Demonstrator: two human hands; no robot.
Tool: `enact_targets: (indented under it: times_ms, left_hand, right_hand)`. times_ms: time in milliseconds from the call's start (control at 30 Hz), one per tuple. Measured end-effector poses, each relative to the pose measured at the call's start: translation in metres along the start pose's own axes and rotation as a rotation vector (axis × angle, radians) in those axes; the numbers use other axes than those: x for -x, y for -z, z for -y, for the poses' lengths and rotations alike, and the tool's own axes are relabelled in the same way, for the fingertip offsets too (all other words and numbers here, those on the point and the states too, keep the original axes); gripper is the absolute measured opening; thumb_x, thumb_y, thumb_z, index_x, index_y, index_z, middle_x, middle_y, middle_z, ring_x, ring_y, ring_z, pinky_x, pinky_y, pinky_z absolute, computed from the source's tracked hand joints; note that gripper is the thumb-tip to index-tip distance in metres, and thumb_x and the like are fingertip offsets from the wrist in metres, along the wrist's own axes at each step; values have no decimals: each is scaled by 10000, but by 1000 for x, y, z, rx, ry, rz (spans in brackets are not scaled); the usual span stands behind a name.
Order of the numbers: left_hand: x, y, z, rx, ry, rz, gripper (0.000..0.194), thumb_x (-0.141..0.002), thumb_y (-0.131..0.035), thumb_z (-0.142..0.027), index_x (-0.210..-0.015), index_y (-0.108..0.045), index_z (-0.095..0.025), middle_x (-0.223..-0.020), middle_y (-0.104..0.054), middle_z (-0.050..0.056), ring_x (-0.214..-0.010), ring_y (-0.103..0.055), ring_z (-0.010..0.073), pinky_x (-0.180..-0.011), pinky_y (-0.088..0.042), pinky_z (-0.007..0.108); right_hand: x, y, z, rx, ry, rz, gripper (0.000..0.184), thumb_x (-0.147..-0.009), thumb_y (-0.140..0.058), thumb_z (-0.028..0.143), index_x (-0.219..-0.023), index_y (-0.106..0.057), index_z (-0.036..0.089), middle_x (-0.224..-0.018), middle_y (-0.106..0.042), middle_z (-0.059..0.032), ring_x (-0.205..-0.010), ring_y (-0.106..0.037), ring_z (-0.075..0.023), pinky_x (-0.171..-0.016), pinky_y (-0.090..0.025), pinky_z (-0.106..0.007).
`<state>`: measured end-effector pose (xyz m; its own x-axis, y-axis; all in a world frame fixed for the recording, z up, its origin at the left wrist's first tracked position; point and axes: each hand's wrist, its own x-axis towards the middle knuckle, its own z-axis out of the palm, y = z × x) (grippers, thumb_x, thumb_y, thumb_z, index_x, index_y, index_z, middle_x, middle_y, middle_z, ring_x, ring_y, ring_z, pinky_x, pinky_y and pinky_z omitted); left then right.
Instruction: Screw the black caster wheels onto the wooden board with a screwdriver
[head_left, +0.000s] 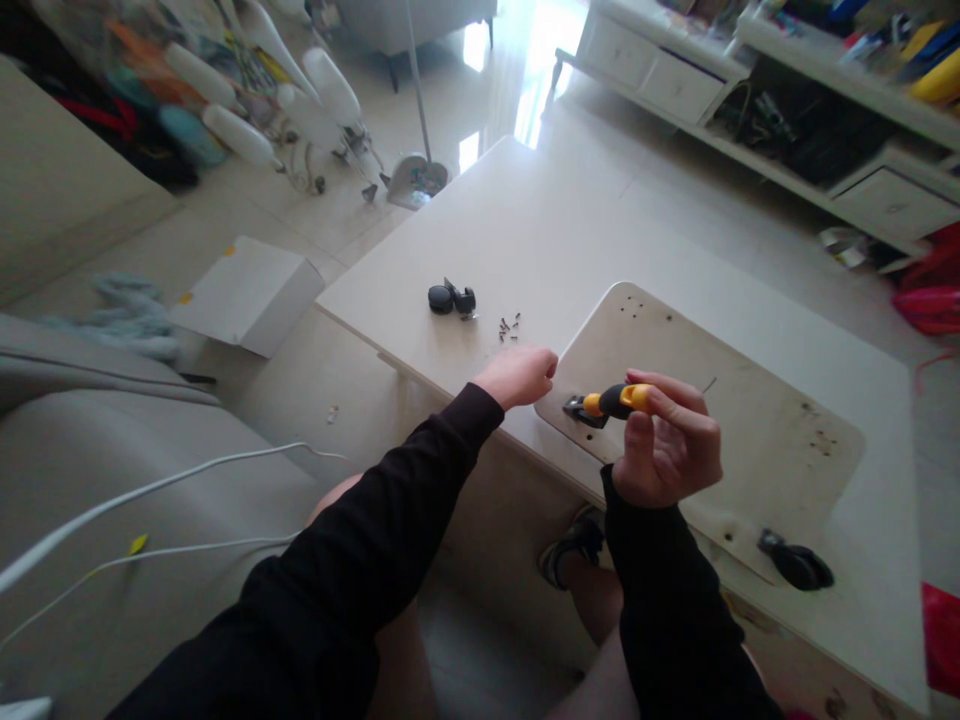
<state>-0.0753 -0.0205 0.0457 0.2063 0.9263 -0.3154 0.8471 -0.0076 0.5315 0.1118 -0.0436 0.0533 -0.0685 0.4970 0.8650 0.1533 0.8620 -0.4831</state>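
My right hand (667,440) is closed around a screwdriver (616,401) with a yellow and black handle, its tip pointing left at a small dark metal bracket (576,408) at the near corner of a pale wooden board (750,430). My left hand (519,375) rests curled at the board's left corner, beside the bracket; what its fingers hold, if anything, is hidden. A black caster wheel (796,563) is fixed at the board's near right corner. Two loose black casters (451,298) and several small screws (510,325) lie on the white table (525,220) beyond my left hand.
A white cardboard box (251,290) lies on the tiled floor left of the table. A grey sofa with white cables (150,490) is at my left. A white cabinet (675,70) lines the far right wall. Bottles and a dustpan (416,180) stand beyond the table.
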Motion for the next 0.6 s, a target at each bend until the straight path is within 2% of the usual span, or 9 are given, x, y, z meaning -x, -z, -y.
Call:
enact_targets:
  times_ms: [600]
  left_hand:
    - [1, -2, 0, -17, -6, -7, 284, -951, -593, -143, -1132, -801, -208, -1146, -808, 92, -1077, -742, 252, -886, -548, 325]
  right_hand:
    - [0, 2, 2, 48, -32, 41, 279, -943, -703, 169, -1207, -728, 257, -1150, -804, -88, -985, -796, -263, -751, -640, -444]
